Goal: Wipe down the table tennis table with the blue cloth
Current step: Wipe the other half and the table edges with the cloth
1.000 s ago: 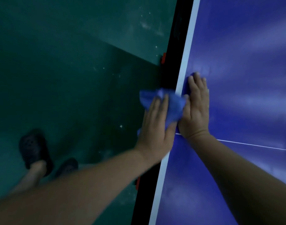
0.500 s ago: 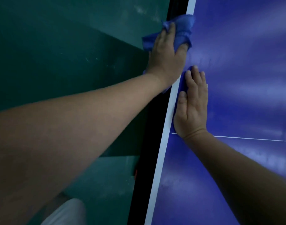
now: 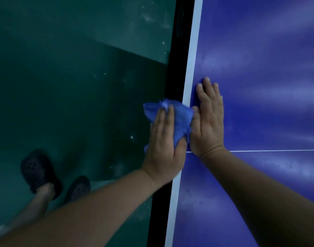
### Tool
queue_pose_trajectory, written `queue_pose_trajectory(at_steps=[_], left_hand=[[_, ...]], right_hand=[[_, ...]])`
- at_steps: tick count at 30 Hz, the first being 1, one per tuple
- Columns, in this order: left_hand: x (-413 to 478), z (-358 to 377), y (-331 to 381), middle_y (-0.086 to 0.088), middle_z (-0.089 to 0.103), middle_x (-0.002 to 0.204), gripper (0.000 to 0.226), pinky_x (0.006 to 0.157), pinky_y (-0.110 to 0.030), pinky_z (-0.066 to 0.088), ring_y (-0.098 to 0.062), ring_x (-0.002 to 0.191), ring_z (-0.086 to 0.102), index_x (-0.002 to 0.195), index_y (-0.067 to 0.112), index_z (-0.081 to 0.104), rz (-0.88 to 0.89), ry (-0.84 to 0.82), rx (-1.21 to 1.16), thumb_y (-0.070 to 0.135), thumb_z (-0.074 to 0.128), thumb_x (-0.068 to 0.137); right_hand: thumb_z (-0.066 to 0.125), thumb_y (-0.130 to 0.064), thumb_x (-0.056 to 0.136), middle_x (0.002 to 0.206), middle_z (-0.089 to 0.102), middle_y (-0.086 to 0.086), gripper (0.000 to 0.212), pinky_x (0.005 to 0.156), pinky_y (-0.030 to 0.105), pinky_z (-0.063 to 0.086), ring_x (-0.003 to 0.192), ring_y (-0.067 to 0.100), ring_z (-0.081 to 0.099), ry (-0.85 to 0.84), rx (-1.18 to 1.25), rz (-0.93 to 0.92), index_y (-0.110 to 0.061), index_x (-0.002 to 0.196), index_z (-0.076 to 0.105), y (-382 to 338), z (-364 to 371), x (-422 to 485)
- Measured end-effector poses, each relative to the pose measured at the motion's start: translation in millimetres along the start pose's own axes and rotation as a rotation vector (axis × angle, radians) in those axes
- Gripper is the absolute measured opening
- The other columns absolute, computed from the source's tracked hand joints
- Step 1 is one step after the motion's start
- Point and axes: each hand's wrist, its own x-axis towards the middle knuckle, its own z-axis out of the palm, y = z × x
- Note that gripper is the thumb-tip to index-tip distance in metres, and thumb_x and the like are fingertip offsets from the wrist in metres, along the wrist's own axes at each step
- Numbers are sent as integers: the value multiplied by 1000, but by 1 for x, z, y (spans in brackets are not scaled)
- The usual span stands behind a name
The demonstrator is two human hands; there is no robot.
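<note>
The blue table tennis table (image 3: 259,50) fills the right half of the view, with a white line along its left edge and a black side rim below it. My left hand (image 3: 163,148) grips the crumpled blue cloth (image 3: 179,118) against that edge, thumb on top of the table and fingers wrapped down over the rim. My right hand (image 3: 208,122) lies flat on the blue top just right of the cloth, fingers straight and together, thumb touching the cloth. A thin white centre line (image 3: 277,150) runs off to the right from my right wrist.
Dark green floor (image 3: 72,86) lies to the left of the table. My two feet in dark perforated clogs (image 3: 38,173) stand at the lower left. Pale streaks of reflected light cross the tabletop.
My left hand slid the cloth away along the table edge, then back toward me, and it sits beside my right hand again. My right hand stayed flat in place.
</note>
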Motion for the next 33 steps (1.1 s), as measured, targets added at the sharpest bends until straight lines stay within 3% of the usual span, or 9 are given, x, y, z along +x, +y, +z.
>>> queue_pose_trajectory(at_steps=[3, 8, 13, 16, 18, 21, 24, 28, 33], left_hand=[[66, -8, 6, -24, 20, 162, 74, 124, -52, 17, -35, 152, 19, 154, 0, 19, 45, -8, 32, 38, 40, 94], [144, -18, 27, -17, 10, 167, 78, 125, -44, 11, -28, 155, 9, 159, 4, 13, -71, -41, 27, 37, 44, 95], [69, -10, 18, -15, 19, 165, 75, 126, -37, 12, -25, 154, 16, 157, 5, 21, -44, 19, 20, 43, 40, 95], [3, -5, 4, -4, 13, 165, 71, 126, -40, 12, -14, 154, 10, 156, 15, 13, -64, -8, 14, 44, 38, 96], [-15, -5, 1, 1, 8, 166, 72, 126, -42, 12, -8, 154, 4, 155, 19, 5, -80, -33, 17, 45, 38, 97], [-10, -10, 3, 0, 5, 168, 75, 126, -45, 12, -8, 155, 0, 156, 18, 0, -92, -68, 53, 48, 37, 97], [18, -12, 9, -3, 4, 168, 79, 126, -42, 9, -12, 155, 0, 158, 13, 3, -107, -108, 54, 51, 35, 96], [110, -14, 35, -16, 14, 166, 79, 125, -42, 13, -27, 154, 12, 157, 1, 17, -191, -3, 69, 40, 42, 93], [128, -12, 39, -10, 14, 167, 76, 124, -40, 16, -22, 154, 14, 158, 5, 16, -182, 31, 104, 39, 42, 95]], right_hand=[[33, -24, 100, 160, 33, 12, 54, 125, 45, 11, 151, 32, 21, 7, -3, -2, -5, 150, 41, 2, 1, 0], [35, -23, 99, 161, 32, 10, 55, 125, 49, 12, 152, 31, 21, 9, -17, 0, -7, 151, 40, 1, 2, -1], [36, -23, 99, 159, 35, 10, 53, 124, 49, 14, 150, 32, 24, 39, -14, -27, -5, 149, 43, 4, 3, 0], [36, -25, 100, 160, 31, 6, 54, 125, 45, 12, 151, 30, 21, -1, -7, -33, -6, 150, 40, 3, 3, -2], [38, -29, 102, 161, 28, 5, 54, 125, 43, 12, 152, 29, 20, -48, -30, -110, -6, 151, 39, 12, -4, -1], [41, -34, 104, 159, 33, 12, 54, 122, 49, 23, 150, 35, 26, -162, -115, -402, -4, 149, 41, 47, -28, 14], [44, -25, 100, 155, 40, 20, 50, 118, 54, 29, 147, 40, 31, -204, -108, -540, 0, 144, 45, 75, -38, 23], [43, -25, 100, 158, 33, 21, 53, 121, 55, 23, 150, 39, 25, -155, -59, -348, -1, 147, 43, 74, -34, 23], [43, -33, 100, 163, 26, 13, 57, 124, 54, 14, 154, 32, 16, -158, -38, -231, -8, 151, 39, 71, -36, 25]])
